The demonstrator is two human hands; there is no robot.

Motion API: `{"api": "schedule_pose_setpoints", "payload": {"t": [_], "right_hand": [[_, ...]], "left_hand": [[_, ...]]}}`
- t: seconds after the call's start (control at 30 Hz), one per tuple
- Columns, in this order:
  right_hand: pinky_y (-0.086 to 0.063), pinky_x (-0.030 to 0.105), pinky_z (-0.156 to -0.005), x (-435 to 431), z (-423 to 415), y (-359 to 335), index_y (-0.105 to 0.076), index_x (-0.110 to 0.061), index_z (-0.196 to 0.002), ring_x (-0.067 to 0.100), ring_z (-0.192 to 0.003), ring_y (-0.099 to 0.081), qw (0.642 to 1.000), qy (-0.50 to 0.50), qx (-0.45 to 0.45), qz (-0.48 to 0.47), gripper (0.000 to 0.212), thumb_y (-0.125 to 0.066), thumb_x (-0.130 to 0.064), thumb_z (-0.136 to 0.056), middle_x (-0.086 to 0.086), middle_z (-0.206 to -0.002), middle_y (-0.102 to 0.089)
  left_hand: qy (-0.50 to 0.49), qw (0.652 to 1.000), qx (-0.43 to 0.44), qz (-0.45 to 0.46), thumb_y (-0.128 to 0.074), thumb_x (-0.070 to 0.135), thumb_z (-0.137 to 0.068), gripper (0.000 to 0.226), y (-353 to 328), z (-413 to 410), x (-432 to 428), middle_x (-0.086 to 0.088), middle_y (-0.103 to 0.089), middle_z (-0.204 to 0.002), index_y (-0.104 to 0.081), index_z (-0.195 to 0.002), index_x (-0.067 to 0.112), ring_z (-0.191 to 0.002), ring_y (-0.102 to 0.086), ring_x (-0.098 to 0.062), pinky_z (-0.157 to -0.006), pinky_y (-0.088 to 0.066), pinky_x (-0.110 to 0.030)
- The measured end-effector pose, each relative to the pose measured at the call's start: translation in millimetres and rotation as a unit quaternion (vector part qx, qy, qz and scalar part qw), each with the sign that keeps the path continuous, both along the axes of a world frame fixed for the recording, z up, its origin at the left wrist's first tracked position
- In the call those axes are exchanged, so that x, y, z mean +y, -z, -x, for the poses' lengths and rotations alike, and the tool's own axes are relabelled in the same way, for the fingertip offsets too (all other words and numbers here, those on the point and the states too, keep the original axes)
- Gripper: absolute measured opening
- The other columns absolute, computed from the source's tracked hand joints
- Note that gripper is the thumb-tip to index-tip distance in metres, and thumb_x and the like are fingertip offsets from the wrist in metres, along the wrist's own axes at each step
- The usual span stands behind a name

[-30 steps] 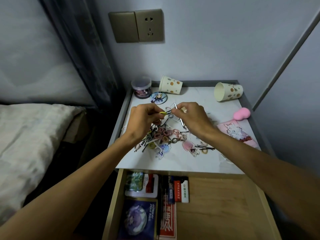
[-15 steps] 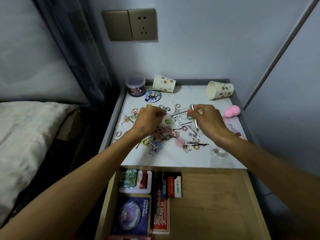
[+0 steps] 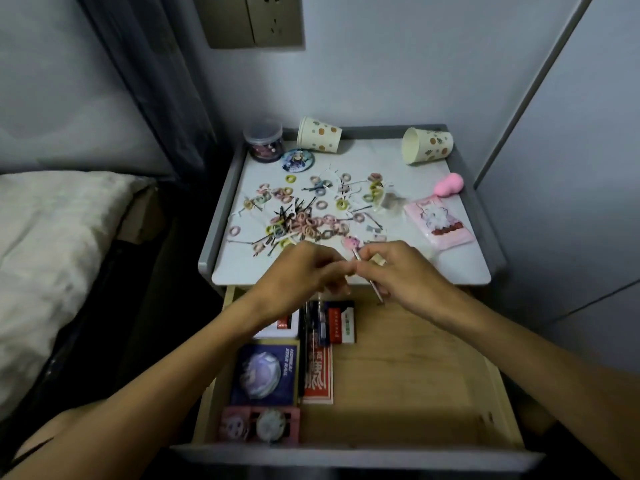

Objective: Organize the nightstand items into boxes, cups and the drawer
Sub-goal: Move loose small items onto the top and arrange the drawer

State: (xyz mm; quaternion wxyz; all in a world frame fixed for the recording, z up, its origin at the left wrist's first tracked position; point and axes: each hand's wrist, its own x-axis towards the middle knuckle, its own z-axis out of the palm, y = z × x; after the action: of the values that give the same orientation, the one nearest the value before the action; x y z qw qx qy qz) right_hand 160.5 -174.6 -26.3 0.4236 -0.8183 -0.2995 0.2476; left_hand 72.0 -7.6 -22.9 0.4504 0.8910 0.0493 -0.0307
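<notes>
**Metal stick [image 3: 377, 294] held over the open drawer [image 3: 415, 368]**

The two hands meet fingertip to fingertip above the front edge of the table [image 3: 460, 265], right where the drawer begins. The right hand [image 3: 401, 271] pinches the thin metal stick between thumb and fingers. The left hand [image 3: 301, 271] has its fingers curled in against the stick's upper end. Blur hides whether it grips the stick too or some small item of its own.

The stick's long axis slants from the meeting fingertips back toward the person and off to the right. Its lower end pokes out beneath the right hand, over the bare wooden floor of the drawer. So the right hand is the nearer one, and the open space lies straight below it. A short lowering and release would likely be enough if the drawer is its place.

Under the left hand, that side of the drawer is already filled with a card pack [image 3: 341, 322] and a blue box [image 3: 265, 372].

Just beyond both hands, a heap of hair ties [image 3: 311, 225] and dark hairpins [image 3: 287, 216] lies unsorted on the table. Well beyond, against the wall, a paper cup [image 3: 318, 135] lies on its side past the left hand. A second paper cup [image 3: 427, 145] lies on its side past the right. A lidded jar [image 3: 263, 142] stands at the far corner on the left hand's side.
</notes>
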Motion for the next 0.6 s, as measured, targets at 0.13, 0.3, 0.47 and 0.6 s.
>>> {"api": "schedule_pose_setpoints", "payload": {"t": [0.13, 0.3, 0.47, 0.6], "right_hand": [[-0.030, 0.017, -0.051, -11, 32, 23, -0.068, -0.016, -0.084, -0.010, -0.047, -0.050, 0.999, 0.004, 0.016, 0.027, 0.021, -0.060, -0.031, -0.097, -0.026, -0.048, -0.055], [-0.040, 0.018, -0.066, -27, 42, 43, -0.070, -0.020, -0.099, -0.005, -0.074, -0.059, 0.999, 0.032, -0.001, 0.018, 0.008, -0.068, -0.021, -0.091, -0.015, -0.086, -0.066], [-0.044, 0.018, -0.053, -31, 48, 42, -0.066, -0.021, -0.087, -0.002, -0.058, -0.056, 0.997, 0.064, 0.005, -0.047, 0.005, -0.068, -0.020, -0.091, -0.016, -0.068, -0.065], [-0.042, 0.016, -0.054, -32, 42, 37, -0.064, -0.020, -0.085, 0.002, -0.049, -0.053, 0.995, 0.070, -0.021, -0.062, 0.012, -0.065, -0.029, -0.092, -0.009, -0.056, -0.061]], "left_hand": [[0.011, 0.996, 0.078, 0.033, -0.067, 0.017, -0.093, 0.016, 13, 16, -7, -0.005, -0.074, -0.070, -0.073, -0.090, 0.002, -0.062, -0.070, -0.016, -0.058, -0.051, -0.018], [-0.028, 0.989, 0.105, 0.097, -0.065, 0.020, -0.095, 0.012, 34, 35, -9, -0.005, -0.075, -0.072, -0.072, -0.085, 0.016, -0.063, -0.066, -0.010, -0.060, -0.042, -0.018], [-0.104, 0.966, 0.138, 0.191, -0.067, 0.016, -0.092, 0.011, 49, 41, -6, -0.006, -0.076, -0.079, -0.076, -0.088, 0.011, -0.073, -0.066, -0.012, -0.064, -0.046, -0.018], [-0.106, 0.953, 0.187, 0.212, -0.070, 0.019, -0.090, 0.010, 57, 45, -4, 0.000, -0.077, -0.087, -0.078, -0.090, 0.014, -0.078, -0.067, -0.004, -0.069, -0.046, -0.018]]}}
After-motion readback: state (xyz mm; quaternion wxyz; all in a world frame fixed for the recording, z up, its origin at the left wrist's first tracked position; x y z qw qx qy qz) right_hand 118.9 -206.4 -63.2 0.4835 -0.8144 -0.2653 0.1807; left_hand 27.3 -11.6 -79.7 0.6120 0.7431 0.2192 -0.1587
